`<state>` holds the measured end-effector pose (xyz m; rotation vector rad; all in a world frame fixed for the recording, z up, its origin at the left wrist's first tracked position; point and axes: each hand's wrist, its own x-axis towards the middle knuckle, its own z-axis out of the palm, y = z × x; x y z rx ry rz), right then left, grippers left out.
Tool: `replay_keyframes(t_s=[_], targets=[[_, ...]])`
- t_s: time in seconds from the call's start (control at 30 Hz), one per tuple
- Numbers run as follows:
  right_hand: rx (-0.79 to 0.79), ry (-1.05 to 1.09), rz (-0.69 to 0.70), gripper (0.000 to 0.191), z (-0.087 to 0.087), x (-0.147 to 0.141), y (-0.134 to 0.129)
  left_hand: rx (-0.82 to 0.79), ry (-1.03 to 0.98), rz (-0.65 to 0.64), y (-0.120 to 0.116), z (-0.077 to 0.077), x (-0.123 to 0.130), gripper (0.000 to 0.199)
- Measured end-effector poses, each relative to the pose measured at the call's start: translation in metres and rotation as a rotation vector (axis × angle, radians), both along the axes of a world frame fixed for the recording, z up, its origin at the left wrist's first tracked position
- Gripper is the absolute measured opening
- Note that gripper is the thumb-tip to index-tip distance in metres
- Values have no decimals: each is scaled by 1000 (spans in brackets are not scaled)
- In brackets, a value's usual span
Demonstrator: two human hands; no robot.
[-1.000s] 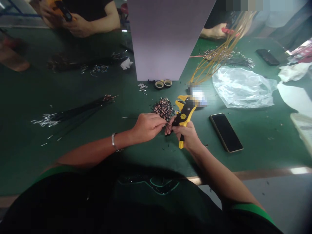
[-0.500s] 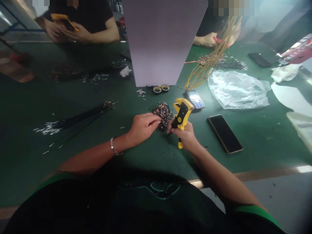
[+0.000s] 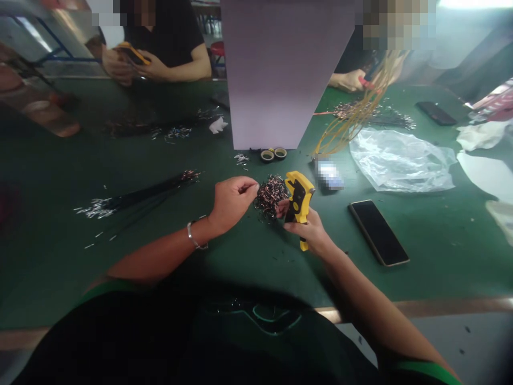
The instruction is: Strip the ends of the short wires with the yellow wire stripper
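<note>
My left hand (image 3: 233, 206) is closed in a pinch at the left side of a pile of short wire scraps (image 3: 271, 193); whatever sits between thumb and fingertip is too small to make out. My right hand (image 3: 310, 230) is wrapped round a yellow and black wire stripper (image 3: 300, 197), which stands upright with its head pointing away from me. Its fingers are beside the right edge of the scrap pile. To the left lies a bundle of black wires (image 3: 144, 193), with silvery ends toward me and coppery ends toward the pile.
Two tape rolls (image 3: 273, 154) lie by a tall pale panel (image 3: 286, 80). On the right are a smartphone (image 3: 379, 232), a blurred small phone (image 3: 329, 174) and a clear plastic bag (image 3: 401, 160). Across the green table, one person holds a yellow tool (image 3: 134, 53); another handles yellow wires (image 3: 352, 117).
My left hand has moved left and slightly away from me, off the near side of the scrap pile. My right hand still grips the wire stripper. The whole view has shifted a little.
</note>
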<state>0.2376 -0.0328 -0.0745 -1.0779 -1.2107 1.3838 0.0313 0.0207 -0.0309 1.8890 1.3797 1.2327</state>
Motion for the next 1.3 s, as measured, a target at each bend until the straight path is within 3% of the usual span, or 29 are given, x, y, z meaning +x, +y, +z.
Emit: replay_keyframes(t_s=[0.13, 0.33, 0.73, 0.87, 1.07, 1.3], targets=[[23, -28, -37, 46, 4, -1, 1, 27, -15, 36, 2, 0, 0, 12], [16, -48, -126, 32, 7, 0, 6, 60, -34, 53, 0, -5, 4, 13], [-65, -13, 103, 46, 12, 4, 1, 110, -23, 90, 2, -6, 9, 15], [-62, -4, 93, 48, 9, 6, 2, 133, 4, 88, 4, -2, 11, 15], [-73, -13, 83, 33, 9, 7, 1, 162, -1, 102, 8, -4, 21, 15], [-80, 27, 72, 41, 13, 4, -1, 122, -24, 103, 8, -7, 27, 15]])
